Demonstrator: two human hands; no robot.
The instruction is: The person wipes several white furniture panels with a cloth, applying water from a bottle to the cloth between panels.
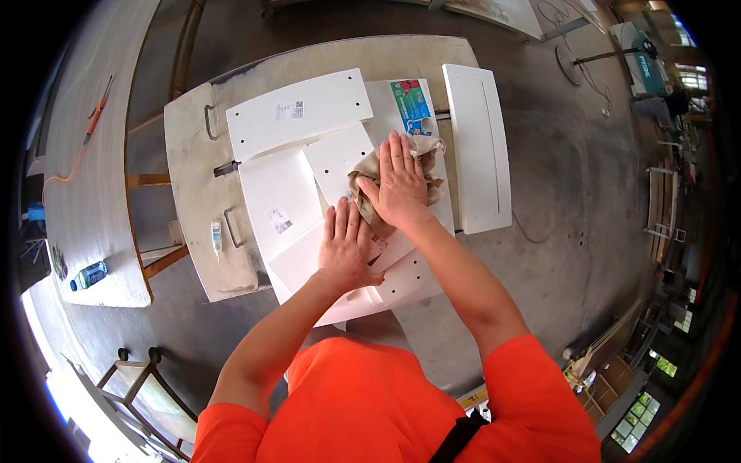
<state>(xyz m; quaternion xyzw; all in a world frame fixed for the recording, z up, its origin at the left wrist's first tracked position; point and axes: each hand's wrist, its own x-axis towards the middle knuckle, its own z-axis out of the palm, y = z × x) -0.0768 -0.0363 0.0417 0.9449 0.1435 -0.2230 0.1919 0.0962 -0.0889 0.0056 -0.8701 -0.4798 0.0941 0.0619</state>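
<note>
My right hand (400,189) lies flat on a crumpled brown rag (369,163), its fingers stretched forward. The rag is spread over white panels and is partly hidden under the hand. My left hand (347,251) rests with straight fingers on a white panel beside the rag's near left edge. Under and around both hands, several white panels overlap; a smaller panel with drilled holes (336,158) lies just left of the rag. Beyond it is a larger white panel (262,123) with a label. A printed blue-green sheet (411,100) with a white ring-shaped item (419,126) sits beyond the rag.
The panels lie on a worn worktable (193,255) with metal handles. A white tube (217,235) lies on its left side. One long white panel (478,147) stands apart at the right. Another table (100,193) at the left holds a bottle (89,275) and an orange-handled tool (96,116).
</note>
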